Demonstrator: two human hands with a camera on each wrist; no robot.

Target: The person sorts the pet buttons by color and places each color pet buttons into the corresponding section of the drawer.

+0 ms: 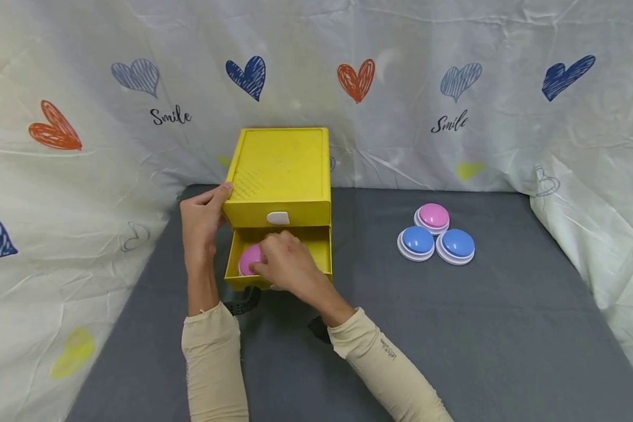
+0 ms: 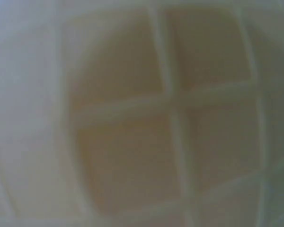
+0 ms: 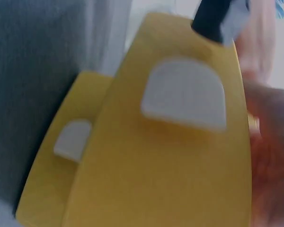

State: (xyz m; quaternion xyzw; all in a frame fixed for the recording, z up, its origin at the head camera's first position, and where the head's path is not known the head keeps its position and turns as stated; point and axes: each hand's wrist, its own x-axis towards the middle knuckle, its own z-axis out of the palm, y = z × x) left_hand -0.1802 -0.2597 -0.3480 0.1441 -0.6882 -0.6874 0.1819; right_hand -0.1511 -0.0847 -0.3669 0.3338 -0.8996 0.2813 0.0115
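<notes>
L hand [image 1: 200, 225] is touching the yellow box [image 1: 276, 164] at its top L edge w/ its fingertips. Its other fingers are partly hiding by the box's L side, so can't tell if its grip is closing on the edge or just pressing. R hand [image 1: 290, 261] is dipping into the pulled-out drawer [image 1: 236, 283], knuckles up, fingers bending down. Its palm side is facing away, so can't tell how far open that grip is or if it's holding anything. Pink btn [image 1: 248, 259] is sitting in the drawer's L part, R hand's thumb overlapping its R side; can't tell if they're touching.

Above, the upper drawer [image 1: 250, 215] is staying flush w/ a white handle [image 1: 278, 218] showing; R wrist cam is also showing a lower front [image 3: 47, 184] w/ its own handle. On the table [image 1: 369, 252], well R of the box, 3 btns are clustering: a 2nd pink btn [image 1: 434, 215] lying far, 2 blue btns [image 1: 418, 240] lying near, side by side. White backdrop [image 1: 306, 29] w/ hearts is hanging on the far side
</notes>
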